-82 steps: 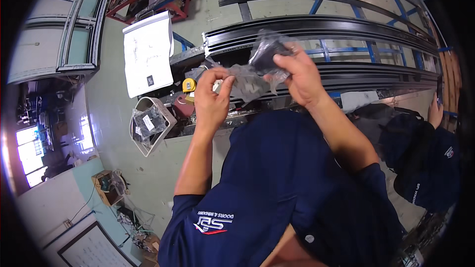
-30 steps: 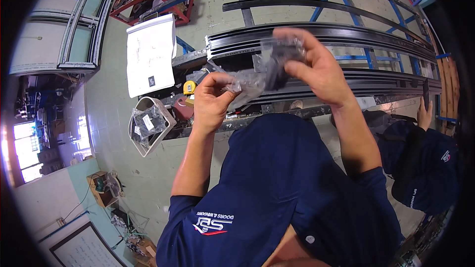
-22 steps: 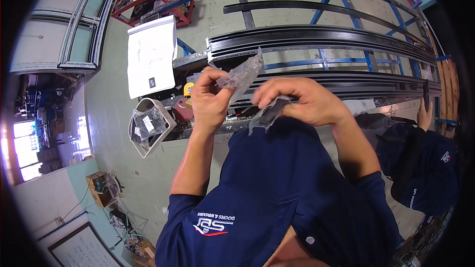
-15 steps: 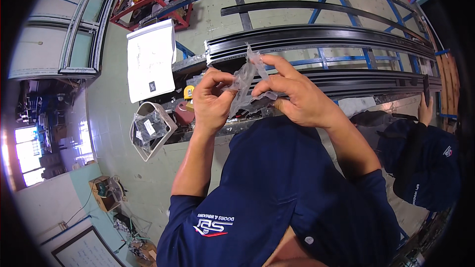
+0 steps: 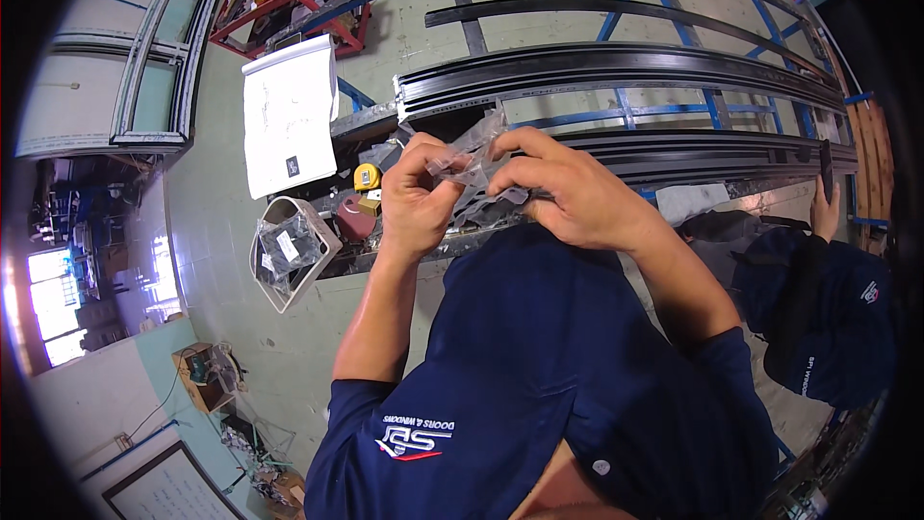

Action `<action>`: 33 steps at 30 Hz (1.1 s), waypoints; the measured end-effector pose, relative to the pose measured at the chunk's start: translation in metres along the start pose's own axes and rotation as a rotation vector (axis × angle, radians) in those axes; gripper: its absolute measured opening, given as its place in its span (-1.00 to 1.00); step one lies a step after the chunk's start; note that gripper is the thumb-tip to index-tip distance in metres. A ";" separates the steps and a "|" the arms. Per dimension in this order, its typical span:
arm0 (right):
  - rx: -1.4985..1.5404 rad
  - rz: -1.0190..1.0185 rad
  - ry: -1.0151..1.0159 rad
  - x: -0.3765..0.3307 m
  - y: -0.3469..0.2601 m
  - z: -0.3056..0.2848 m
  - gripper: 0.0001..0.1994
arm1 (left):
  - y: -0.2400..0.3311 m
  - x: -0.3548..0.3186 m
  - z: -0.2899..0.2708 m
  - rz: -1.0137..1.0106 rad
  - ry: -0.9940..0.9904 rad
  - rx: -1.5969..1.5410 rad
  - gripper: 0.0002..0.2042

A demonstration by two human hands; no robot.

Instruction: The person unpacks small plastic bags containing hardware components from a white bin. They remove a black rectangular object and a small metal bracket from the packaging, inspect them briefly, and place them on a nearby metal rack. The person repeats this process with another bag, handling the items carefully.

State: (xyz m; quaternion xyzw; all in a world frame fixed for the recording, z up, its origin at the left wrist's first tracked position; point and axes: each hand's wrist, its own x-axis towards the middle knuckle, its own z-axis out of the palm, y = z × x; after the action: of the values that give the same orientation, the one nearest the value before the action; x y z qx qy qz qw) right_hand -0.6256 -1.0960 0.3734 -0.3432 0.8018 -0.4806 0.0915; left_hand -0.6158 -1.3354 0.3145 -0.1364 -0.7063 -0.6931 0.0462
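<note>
A crumpled clear plastic bag (image 5: 474, 166) is stretched between my two hands, above the near edge of the bench. My left hand (image 5: 416, 195) pinches its left side between thumb and bent fingers. On the other side my right hand (image 5: 568, 183) grips it, fingers curled over the plastic. Whatever the bag contains, if anything, I cannot make out. Just left of my left hand lie a yellow tape measure (image 5: 367, 176) and a reddish-brown pad (image 5: 355, 220). Long black window profiles (image 5: 616, 72) lie across the rack beyond my hands.
A pale bin (image 5: 318, 274) with plastic-bagged parts stands at the left. Behind it a paper pad (image 5: 289, 116) rests on the bench end. A red cart (image 5: 289, 0) is further back. At right, a co-worker (image 5: 818, 299) holds a dark piece by the profiles.
The plastic bag's upper end, which stood up between my hands, now sits lower and more bunched. My right hand has dropped slightly, its fingers curling closer in.
</note>
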 end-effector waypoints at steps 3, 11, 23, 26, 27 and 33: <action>0.073 -0.038 -0.032 0.004 -0.001 0.000 -0.57 | 0.002 0.000 0.000 -0.052 -0.066 -0.091 -0.73; 0.046 -0.088 -0.097 -0.001 -0.006 -0.005 -0.55 | 0.044 0.021 -0.026 -0.098 -0.474 -0.153 -0.67; 0.036 -0.141 -0.020 -0.017 -0.003 -0.001 -0.61 | 0.073 0.057 -0.011 0.113 -0.694 0.535 -0.87; 0.062 -0.167 0.028 -0.015 0.004 0.003 -0.66 | 0.074 0.056 -0.008 0.000 -0.672 0.578 -0.87; 0.073 -0.190 0.042 -0.018 0.007 0.004 -0.66 | 0.075 0.059 -0.006 0.003 -0.711 0.604 -0.87; -0.040 -0.207 0.132 -0.027 0.014 0.002 -0.64 | 0.063 0.084 -0.021 0.005 -0.745 0.604 -0.88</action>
State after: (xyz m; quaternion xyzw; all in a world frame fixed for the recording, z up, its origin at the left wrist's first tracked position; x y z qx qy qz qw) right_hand -0.6110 -1.0765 0.3561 -0.3933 0.7758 -0.4930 -0.0184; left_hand -0.6831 -1.3448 0.3980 -0.3575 -0.8442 -0.3609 -0.1709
